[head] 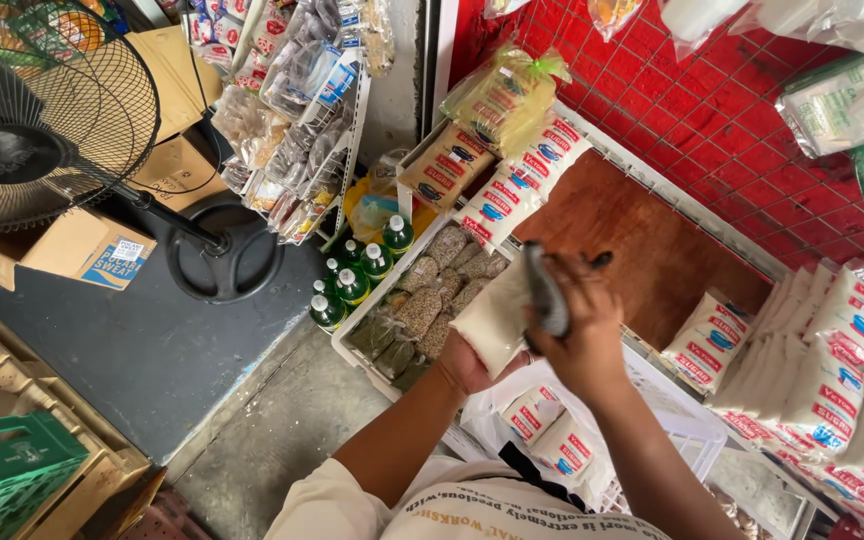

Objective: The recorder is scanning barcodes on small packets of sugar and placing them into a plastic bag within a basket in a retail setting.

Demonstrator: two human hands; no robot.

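Right hand (pixel 584 330) fingers clenched around a dark flat handheld tool (pixel 546 292), pressed against the top end of a clear bag of white grains (pixel 493 322). What the tool is, can't tell. Left hand (pixel 465 366) cups the bag from below, fingers wrapped under its bottom end, mostly hidden behind the bag. So the bag is held up between both hands, above the white wire rack (pixel 694 432), tilted, top end toward the right fingers.

Handling guess: bag looks soft and floppy, filled loose, moderately heavy for its size; thin film probably slippery and could split if pinched hard. Best support is under the belly with the palm, as the left does now; gripping the neck only would let it sag.

Just below the fingers: a white plastic sack (pixel 512 425) holding more printed packets (pixel 552 432). Beyond the left fingers: packs of mixed beans and seeds (pixel 432 290), then green bottles (pixel 352 285) with white caps. Beyond the right fingers: stacked white printed packets (pixel 822 370) on a brown shelf (pixel 642 240), red wire grid wall (pixel 712 120) behind. Far left: standing fan (pixel 47 115), cardboard boxes (pixel 87 250), green crate (pixel 12 465).
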